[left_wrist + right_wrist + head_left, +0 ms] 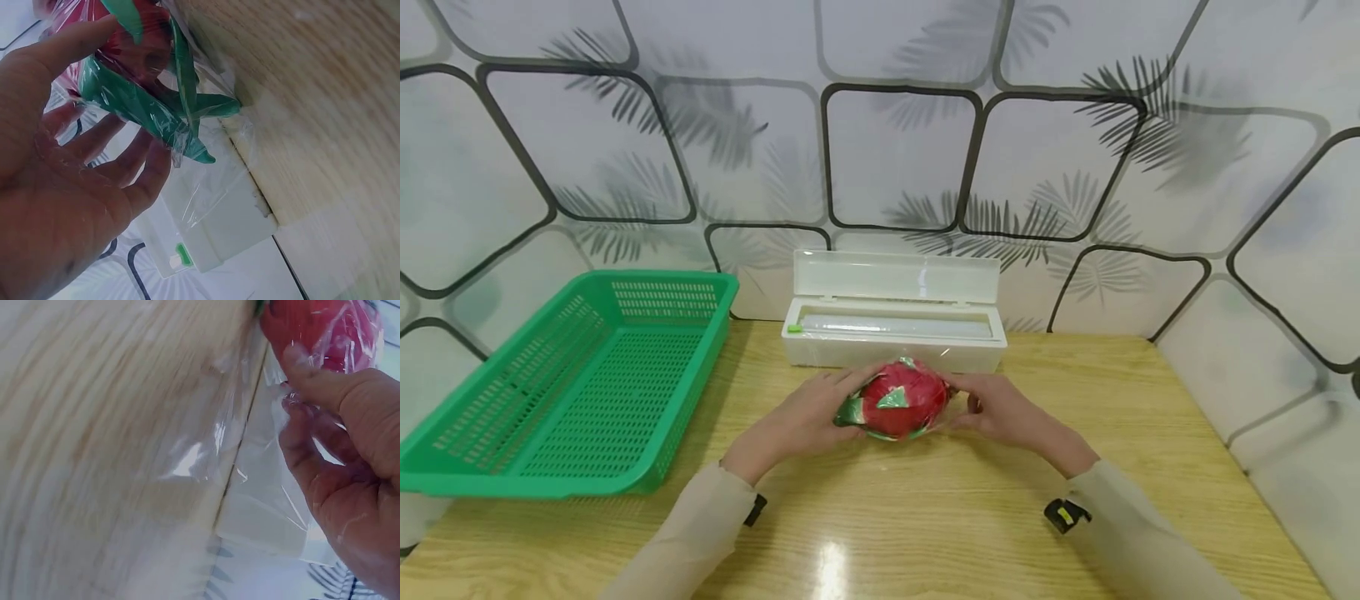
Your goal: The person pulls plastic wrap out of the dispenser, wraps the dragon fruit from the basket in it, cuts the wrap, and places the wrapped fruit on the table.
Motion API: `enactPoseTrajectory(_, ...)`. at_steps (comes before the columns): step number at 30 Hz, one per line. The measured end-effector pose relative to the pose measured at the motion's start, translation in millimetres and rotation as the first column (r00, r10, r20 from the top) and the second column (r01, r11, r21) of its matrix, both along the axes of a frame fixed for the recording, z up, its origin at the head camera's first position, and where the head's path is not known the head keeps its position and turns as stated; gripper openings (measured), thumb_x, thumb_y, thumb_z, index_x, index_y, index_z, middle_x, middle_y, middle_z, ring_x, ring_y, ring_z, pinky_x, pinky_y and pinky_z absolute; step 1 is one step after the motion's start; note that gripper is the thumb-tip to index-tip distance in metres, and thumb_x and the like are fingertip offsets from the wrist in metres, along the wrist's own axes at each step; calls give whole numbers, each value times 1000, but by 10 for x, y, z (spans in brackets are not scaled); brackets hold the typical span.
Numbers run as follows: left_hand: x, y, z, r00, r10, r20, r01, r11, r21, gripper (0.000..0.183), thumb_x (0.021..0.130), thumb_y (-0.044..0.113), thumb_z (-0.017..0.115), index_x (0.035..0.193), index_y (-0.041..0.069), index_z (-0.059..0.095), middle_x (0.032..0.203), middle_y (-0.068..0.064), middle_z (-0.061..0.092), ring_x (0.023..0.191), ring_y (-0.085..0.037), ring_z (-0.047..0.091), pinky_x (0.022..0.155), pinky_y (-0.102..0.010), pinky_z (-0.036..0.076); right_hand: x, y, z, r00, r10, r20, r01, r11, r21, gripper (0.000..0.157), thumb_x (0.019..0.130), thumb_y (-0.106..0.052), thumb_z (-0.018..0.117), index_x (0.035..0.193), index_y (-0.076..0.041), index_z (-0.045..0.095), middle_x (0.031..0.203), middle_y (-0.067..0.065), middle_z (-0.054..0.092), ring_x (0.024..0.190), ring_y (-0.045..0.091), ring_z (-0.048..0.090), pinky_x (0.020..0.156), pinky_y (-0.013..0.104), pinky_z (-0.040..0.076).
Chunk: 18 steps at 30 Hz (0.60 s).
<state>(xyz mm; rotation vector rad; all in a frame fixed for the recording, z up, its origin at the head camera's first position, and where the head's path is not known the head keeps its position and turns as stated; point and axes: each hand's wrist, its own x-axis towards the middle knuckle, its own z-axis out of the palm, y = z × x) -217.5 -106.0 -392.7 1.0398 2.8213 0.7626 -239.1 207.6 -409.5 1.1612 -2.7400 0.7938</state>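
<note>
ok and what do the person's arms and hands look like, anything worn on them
Both arms are in plain, pale beige sleeves reaching toward the wrists: left sleeve, right sleeve. A small black device shows by each: the right device bears a yellow marking, the left device looks all black. The left hand and right hand are gloveless.

Both forearms (1138, 525) reach forward and angle inward, with pale long sleeves (696, 521) ending just short of bare wrists (747, 458). The left grip (816, 417) has its thumb (65, 50) stretched out and four bent fingers (153, 169) opposite, slightly spread. The right grip (1003, 410) faces it, thumb (328, 385) extended, index finger (299, 444) bent up close to it.
</note>
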Motion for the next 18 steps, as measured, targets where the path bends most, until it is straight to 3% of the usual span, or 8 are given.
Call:
enactPoseTrajectory(5,2,-57,11,998,1,66,-4,999,40,88,85,10,73,162,23,30,164,-9,37,144,-36,45,112,-57,45,-6,35,32,993,-31,116,33,999,-13,59,88,5,71,145,-4,57,107,13,76,86,18,75,75,26,61)
enactPoseTrajectory(7,10,-84,20,995,21,98,-31,995,97,86,83,7,68,161,23,33,163,-6,39,131,-31,56,103,-54,51,-3,37,50,988,-38,149,42,999,-24,55,90,5,67,143,-3,58,107,14,77,88,22,77,75,26,61)
enactPoseTrajectory(11,22,-115,31,991,137,14,-136,968,212,63,90,8,64,151,15,48,152,-6,50,109,-26,64,91,-47,56,3,53,113,979,-73,191,82,996,-38,45,93,1,63,138,-4,63,108,16,77,85,21,77,69,23,59)
enactPoseTrajectory(13,20,-120,36,973,221,-62,-201,950,239,50,95,10,62,144,10,56,146,-9,55,108,-28,66,88,-48,57,-1,72,161,974,-95,204,105,994,-42,41,93,0,62,134,-4,66,110,16,76,85,19,77,66,22,56)
enactPoseTrajectory(15,15,-128,36,945,303,-120,-273,936,221,42,98,13,61,140,7,60,142,-12,59,121,-32,63,90,-49,57,-8,92,225,971,-116,210,127,991,-42,38,93,0,61,130,-3,68,112,17,76,86,19,76,63,22,54)
enactPoseTrajectory(18,-5,-155,30,917,373,-139,-358,926,122,44,102,19,58,143,4,57,143,-17,59,128,-37,60,95,-53,56,-33,121,332,976,-139,167,145,989,-28,35,94,1,59,127,-3,70,112,17,76,86,20,75,61,22,53)
